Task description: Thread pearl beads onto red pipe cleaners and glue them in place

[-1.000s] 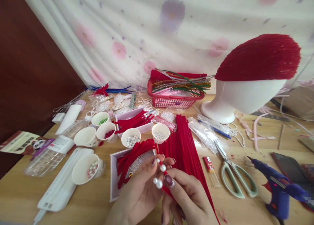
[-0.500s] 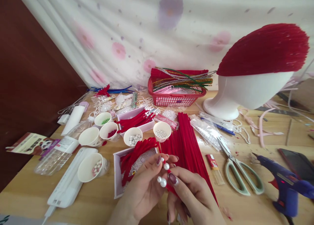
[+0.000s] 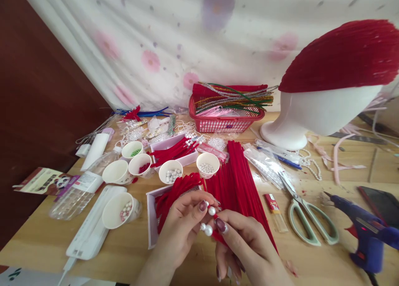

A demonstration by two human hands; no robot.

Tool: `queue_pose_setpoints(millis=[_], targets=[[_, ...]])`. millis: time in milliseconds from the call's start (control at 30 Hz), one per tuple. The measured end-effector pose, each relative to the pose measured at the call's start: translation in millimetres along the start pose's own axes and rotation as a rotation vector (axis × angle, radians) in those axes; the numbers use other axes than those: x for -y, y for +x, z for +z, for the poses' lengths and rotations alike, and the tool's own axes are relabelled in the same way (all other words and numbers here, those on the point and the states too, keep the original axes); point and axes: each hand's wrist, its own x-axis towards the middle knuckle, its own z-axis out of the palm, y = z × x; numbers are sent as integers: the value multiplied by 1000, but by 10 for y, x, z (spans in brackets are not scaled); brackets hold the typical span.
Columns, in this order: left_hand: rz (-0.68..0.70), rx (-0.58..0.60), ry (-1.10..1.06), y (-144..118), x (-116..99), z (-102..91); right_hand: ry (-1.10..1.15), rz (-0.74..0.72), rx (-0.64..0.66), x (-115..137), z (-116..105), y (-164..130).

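Note:
My left hand (image 3: pixel 179 230) and my right hand (image 3: pixel 245 244) meet low in the middle of the head view. Together they pinch a red pipe cleaner piece tipped with white pearls (image 3: pixel 208 225). My left thumb and fingers press on the pearl end, my right thumb and forefinger grip the red stem just below. Behind my hands lies a long bundle of red pipe cleaners (image 3: pixel 235 182). A pink-rimmed tray (image 3: pixel 151 219) with bent red pieces sits under my left hand.
Paper cups of beads (image 3: pixel 207 164) stand left of centre. Scissors (image 3: pixel 307 217), a lighter (image 3: pixel 274 209) and a blue glue gun (image 3: pixel 366 232) lie at right. A red basket (image 3: pixel 224 122) and a white mannequin head (image 3: pixel 314 115) with red covering stand at the back.
The view drifted slightly, so the table items shifted right and up. My hands stayed together on the pearl piece, with my left fingers closing a little more over it.

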Motion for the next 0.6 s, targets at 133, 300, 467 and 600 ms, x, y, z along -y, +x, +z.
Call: queue_pose_setpoints(millis=[133,300,467,600], targets=[[14,15,10,3,-2,-13,-4,-16,-6,-13,6,-11],[29,12,55,3,13,-40,21,-54,15,-21,-6,-16],[27,28,40,4,42,-28,12,-79,26,1,-45,-34],[16,39,59,1,61,-36,16,-77,26,14,-56,-57]])
